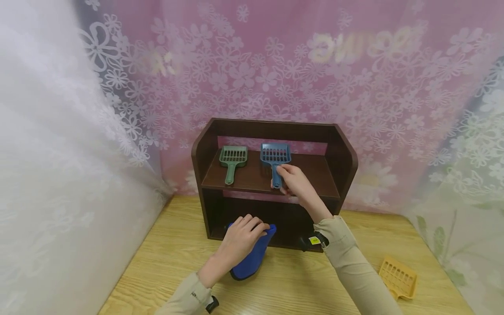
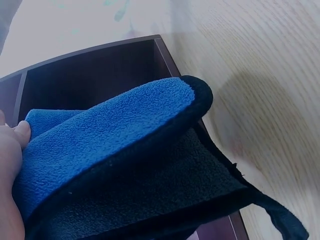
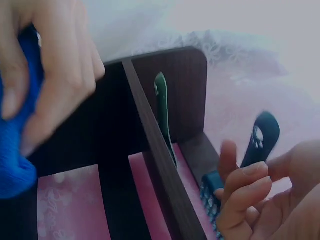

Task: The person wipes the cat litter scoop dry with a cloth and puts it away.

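Blue scoop (image 1: 274,162): with the fingers of our right hand (image 1: 296,183), we are pinching its handle at the shelf's (image 1: 315,170) upper board.
Blue cloth (image 1: 252,260): with the fingers of our left hand (image 1: 242,238), we are gripping it before the shelf's lower opening.
Risk: a loose pinch might be letting the blue scoop slide off the shelf.
Textures: slotted, flat-panned plastic is contrasting with fuzzy, dark-edged fabric.

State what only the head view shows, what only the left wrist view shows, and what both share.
Only the head view: a green slotted plastic scoop, a yellow slotted plastic scoop, and a blue slotted plastic scoop whose handle the right hand grips.
Only the left wrist view: a black fabric strap trailing from a blue fleecy cloth with black edging.
Both: that cloth, the left hand, the dark brown shelf and the wood-grain table.
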The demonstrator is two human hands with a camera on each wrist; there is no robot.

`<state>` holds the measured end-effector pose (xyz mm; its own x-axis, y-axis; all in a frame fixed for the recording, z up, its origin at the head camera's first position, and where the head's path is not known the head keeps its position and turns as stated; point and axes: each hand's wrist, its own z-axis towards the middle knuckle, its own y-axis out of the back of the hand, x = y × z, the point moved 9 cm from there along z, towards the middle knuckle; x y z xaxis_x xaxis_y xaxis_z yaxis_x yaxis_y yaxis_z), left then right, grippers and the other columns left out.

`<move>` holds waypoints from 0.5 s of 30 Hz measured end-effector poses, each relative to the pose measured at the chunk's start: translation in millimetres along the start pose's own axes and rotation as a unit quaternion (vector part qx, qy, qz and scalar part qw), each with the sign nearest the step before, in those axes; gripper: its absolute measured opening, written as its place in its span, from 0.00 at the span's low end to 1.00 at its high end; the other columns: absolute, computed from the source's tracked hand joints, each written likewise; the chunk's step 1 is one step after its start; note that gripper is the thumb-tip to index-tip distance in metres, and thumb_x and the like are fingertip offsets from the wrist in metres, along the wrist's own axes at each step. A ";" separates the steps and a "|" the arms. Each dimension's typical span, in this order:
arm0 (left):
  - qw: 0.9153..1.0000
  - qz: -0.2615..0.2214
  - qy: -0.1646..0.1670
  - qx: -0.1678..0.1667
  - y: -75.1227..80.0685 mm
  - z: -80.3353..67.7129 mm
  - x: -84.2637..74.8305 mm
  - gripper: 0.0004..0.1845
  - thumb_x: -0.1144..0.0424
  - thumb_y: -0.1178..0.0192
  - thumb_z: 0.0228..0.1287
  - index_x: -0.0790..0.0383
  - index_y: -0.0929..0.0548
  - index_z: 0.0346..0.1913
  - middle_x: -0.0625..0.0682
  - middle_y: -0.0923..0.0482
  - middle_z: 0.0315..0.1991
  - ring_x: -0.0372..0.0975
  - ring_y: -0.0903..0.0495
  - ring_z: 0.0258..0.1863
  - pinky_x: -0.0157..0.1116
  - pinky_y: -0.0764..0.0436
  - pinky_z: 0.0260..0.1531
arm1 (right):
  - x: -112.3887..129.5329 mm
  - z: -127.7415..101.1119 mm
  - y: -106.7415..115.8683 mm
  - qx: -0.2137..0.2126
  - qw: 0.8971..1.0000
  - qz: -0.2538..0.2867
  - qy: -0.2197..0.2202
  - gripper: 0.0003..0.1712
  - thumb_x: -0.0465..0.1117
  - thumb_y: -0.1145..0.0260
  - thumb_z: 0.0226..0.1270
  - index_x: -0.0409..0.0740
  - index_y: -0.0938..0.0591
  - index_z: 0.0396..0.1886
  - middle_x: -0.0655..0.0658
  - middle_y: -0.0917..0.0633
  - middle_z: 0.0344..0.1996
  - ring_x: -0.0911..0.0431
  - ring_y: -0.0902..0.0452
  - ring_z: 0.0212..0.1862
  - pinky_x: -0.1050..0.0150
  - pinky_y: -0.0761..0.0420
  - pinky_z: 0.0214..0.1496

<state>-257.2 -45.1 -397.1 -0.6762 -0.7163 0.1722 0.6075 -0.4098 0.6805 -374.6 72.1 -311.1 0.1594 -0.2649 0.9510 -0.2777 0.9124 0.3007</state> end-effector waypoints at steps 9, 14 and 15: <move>1.000 -0.003 0.006 0.006 -1.9 -3.6 0.3 0.07 0.57 0.34 0.69 0.50 0.15 0.47 0.43 0.18 0.41 0.36 0.23 0.37 0.30 0.29 0.31 | -7.0 25.5 -3.3 0.029 0.997 -0.061 -0.037 0.26 0.49 0.52 0.84 0.29 0.23 0.56 0.44 0.13 0.28 0.61 0.41 0.13 0.68 0.37 0.19; 1.000 0.004 0.003 0.000 -1.5 -4.7 1.3 0.07 0.57 0.34 0.70 0.51 0.16 0.47 0.43 0.19 0.41 0.36 0.24 0.37 0.30 0.29 0.32 | -9.9 33.8 -3.7 0.029 0.994 -0.095 -0.040 0.24 0.49 0.50 0.84 0.30 0.22 0.52 0.48 0.17 0.21 0.61 0.40 0.13 0.67 0.36 0.18; 1.000 0.005 0.003 -0.001 -1.4 -4.9 1.6 0.07 0.57 0.35 0.70 0.51 0.16 0.47 0.43 0.19 0.41 0.36 0.24 0.37 0.30 0.30 0.32 | -10.3 35.3 -3.2 0.028 0.993 -0.104 -0.039 0.24 0.49 0.50 0.84 0.31 0.22 0.52 0.49 0.20 0.18 0.61 0.39 0.12 0.67 0.35 0.18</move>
<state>-257.1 -48.5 -401.3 -0.6677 -0.7236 0.1749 0.6153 -0.4041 0.6768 -408.8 60.9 -319.3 0.1462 -0.4713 0.8698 -0.2988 0.8171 0.4930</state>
